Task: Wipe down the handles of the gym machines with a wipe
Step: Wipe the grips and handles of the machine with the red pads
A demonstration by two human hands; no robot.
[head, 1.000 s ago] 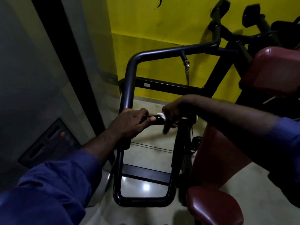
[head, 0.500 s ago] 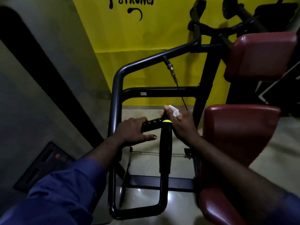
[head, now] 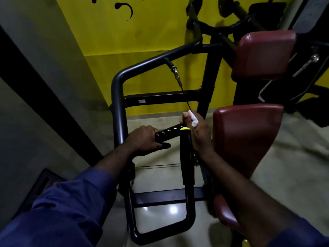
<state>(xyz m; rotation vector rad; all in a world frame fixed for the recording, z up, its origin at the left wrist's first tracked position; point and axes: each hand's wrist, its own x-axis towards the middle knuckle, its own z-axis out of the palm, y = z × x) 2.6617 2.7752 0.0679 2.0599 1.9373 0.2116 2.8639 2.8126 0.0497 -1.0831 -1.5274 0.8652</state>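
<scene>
Little has moved in the last half second: the right hand stays at the right end of the handle and the left hand stays at its left end, though a second ago the right forearm reached in from the right, across the pad, and it now comes up from below. The right hand is curled, with the white wipe bunched in its fingers; the wipe pokes out above the knuckles, just past the handle's tip, and whether it touches the handle cannot be told. The left hand grips the handle with its fingers wrapped over the top and its thumb stretched along the underside. Between the two hands the black ribbed handle lies bare, tilted up toward the right. Just in front of the right hand stands a second grip, upright, with a yellow cap touching the handle's right end. A thin cable rises from behind the wipe to the black frame that loops round both hands. Right of the right hand is a red pad, with another above it. Beyond the frame is a yellow wall; below the hands is pale floor, and a blue sleeve covers the left forearm
</scene>
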